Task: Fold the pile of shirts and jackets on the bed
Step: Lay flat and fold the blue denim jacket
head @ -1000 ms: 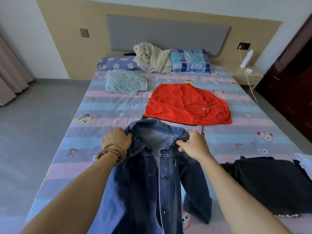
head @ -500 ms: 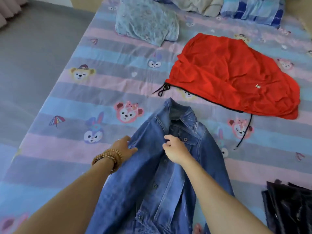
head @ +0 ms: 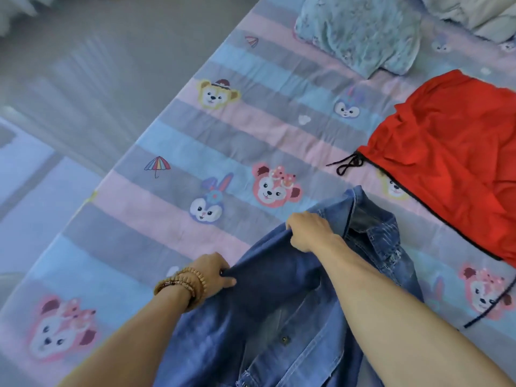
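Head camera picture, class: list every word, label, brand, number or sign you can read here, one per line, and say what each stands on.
None: no readable text shows anywhere.
bed sheet: cartoon bears, rabbits and umbrellas only, no lettering.
denim jacket, gripped by the left hand and the right hand: no legible label.
red garment: no print in view.

Jacket (head: 293, 317) on bed (head: 178, 141), nearest

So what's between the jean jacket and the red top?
In the head view, only bed sheet lies between the jean jacket and the red top, plus the top's black string.
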The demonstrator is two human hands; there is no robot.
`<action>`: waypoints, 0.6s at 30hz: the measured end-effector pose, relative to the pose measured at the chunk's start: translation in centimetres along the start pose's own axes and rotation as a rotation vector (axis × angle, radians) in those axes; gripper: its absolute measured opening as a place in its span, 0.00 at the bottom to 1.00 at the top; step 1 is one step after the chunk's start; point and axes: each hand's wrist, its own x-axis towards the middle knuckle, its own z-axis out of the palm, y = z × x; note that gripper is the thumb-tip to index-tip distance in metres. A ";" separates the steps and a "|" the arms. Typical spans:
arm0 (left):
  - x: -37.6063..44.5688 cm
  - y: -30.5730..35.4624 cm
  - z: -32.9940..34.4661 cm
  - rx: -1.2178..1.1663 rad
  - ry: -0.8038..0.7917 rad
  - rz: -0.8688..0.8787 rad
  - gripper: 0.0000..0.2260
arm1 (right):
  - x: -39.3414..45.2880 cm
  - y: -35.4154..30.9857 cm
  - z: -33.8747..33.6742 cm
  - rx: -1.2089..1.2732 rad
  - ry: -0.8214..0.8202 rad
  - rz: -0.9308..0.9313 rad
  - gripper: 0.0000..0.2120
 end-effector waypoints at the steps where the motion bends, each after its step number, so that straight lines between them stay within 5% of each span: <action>1: 0.0 -0.7 -1.8 -0.018 0.034 -0.013 0.10 | 0.6 -0.5 -0.7 0.060 0.060 -0.007 0.08; 5: 1.4 -4.7 -10.4 -0.355 0.346 -0.115 0.11 | 5.4 -4.2 -4.7 0.265 0.241 -0.073 0.01; 10: 5.6 -8.5 -16.2 -0.488 0.586 -0.108 0.07 | 11.8 -7.7 -5.6 0.202 0.215 0.029 0.10; 12: 7.5 -9.5 -16.7 -0.501 0.513 -0.095 0.10 | 13.4 -8.0 -4.1 0.227 0.227 0.096 0.12; 16: 8.1 -12.2 -14.7 -0.691 0.094 -0.125 0.26 | 13.9 -8.5 -2.6 0.295 0.230 0.182 0.14; 18: 7.7 -13.2 -13.8 -0.685 0.096 -0.124 0.22 | 13.5 -9.7 -3.1 0.289 0.228 0.136 0.19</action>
